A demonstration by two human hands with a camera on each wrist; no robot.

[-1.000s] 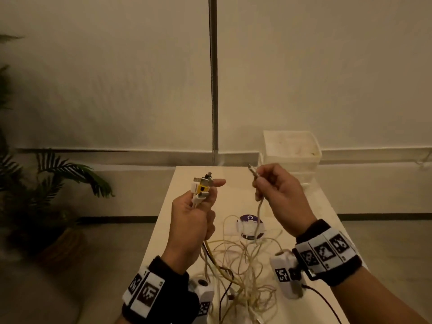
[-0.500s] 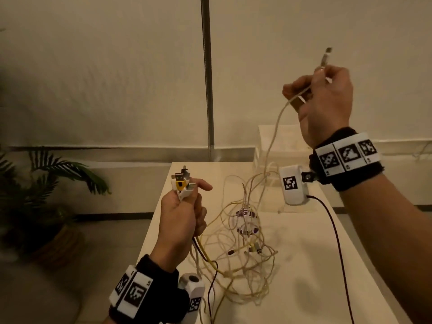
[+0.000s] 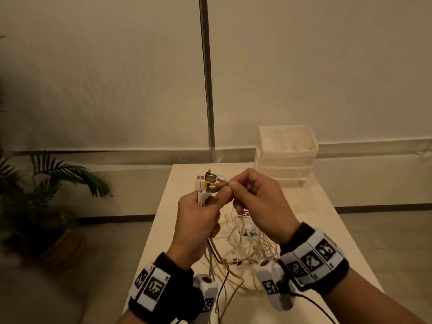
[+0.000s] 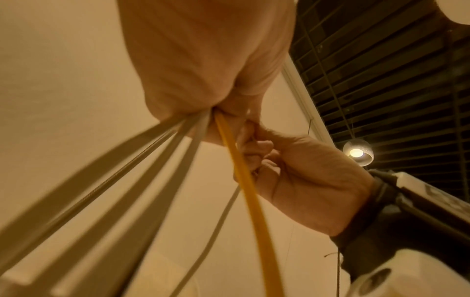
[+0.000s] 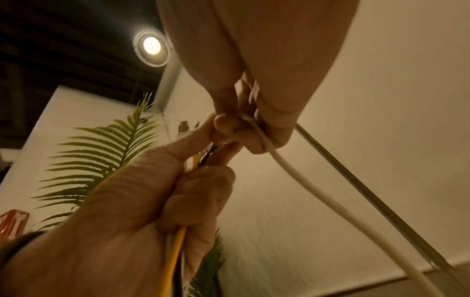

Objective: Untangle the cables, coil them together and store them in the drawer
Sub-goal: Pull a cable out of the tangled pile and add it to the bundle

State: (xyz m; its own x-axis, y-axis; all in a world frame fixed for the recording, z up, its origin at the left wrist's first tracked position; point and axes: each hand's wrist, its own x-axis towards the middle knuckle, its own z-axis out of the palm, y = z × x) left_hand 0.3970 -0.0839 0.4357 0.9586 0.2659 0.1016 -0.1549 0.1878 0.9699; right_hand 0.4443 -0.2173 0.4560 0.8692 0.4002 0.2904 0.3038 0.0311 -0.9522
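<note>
Left hand (image 3: 198,218) closed around bunch of cable plugs (image 3: 207,183), raised above table (image 3: 327,220). Right hand (image 3: 259,206) pinching one white cable end (image 3: 223,181) beside them. Tangled cables (image 3: 245,242) below on table. Plug writing too small to read.

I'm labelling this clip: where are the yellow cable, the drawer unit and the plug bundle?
yellow cable (image 4: 244,170), left wrist view, mid-length.
drawer unit (image 3: 288,157), head view, front wall.
plug bundle (image 3: 205,182), head view, yellow plug body.
</note>
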